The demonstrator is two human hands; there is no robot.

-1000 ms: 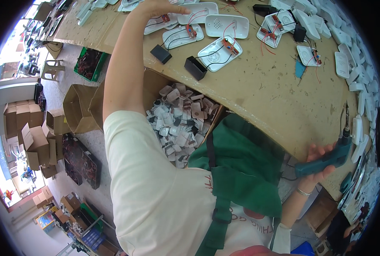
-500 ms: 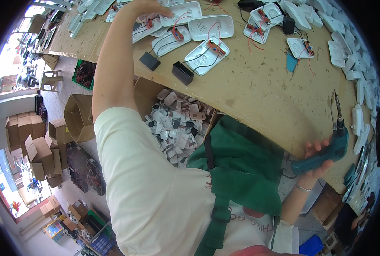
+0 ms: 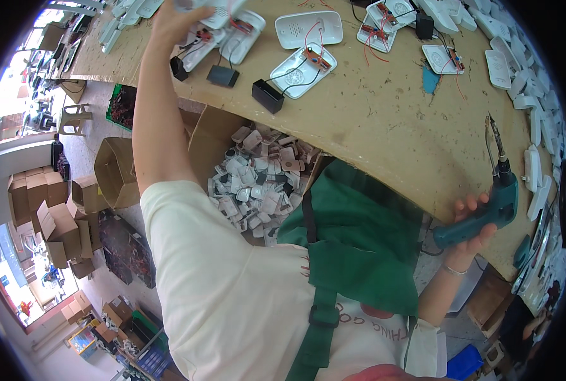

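Note:
At the far left of the table my left hand (image 3: pixel 180 24) grips a white plastic casing (image 3: pixel 222 10), partly cut off by the upper picture edge. Just beneath it lie white casing halves with red circuit boards (image 3: pixel 240 26), wires and a black box (image 3: pixel 223 75). To their right sits an opened casing: a perforated shell (image 3: pixel 308 30) and a half (image 3: pixel 306 73) with a board, wired to another black box (image 3: pixel 268 95). My right hand (image 3: pixel 468 236) is closed round a teal soldering gun (image 3: pixel 504 198) by the table's right front edge, its tip pointing up and away.
More wired casings (image 3: pixel 377 37) lie at the back, another (image 3: pixel 443 58) nearer the right. White casings are heaped along the table's (image 3: pixel 384 127) right edge. Below the front edge a cardboard box (image 3: pixel 216 130) holds many white parts. Cartons (image 3: pixel 48 190) and a stool (image 3: pixel 74 119) stand left.
My left hand has moved left and lifted a white casing off the group, and the wired halves there have shifted. The view has tilted slightly; my right hand still holds the soldering gun.

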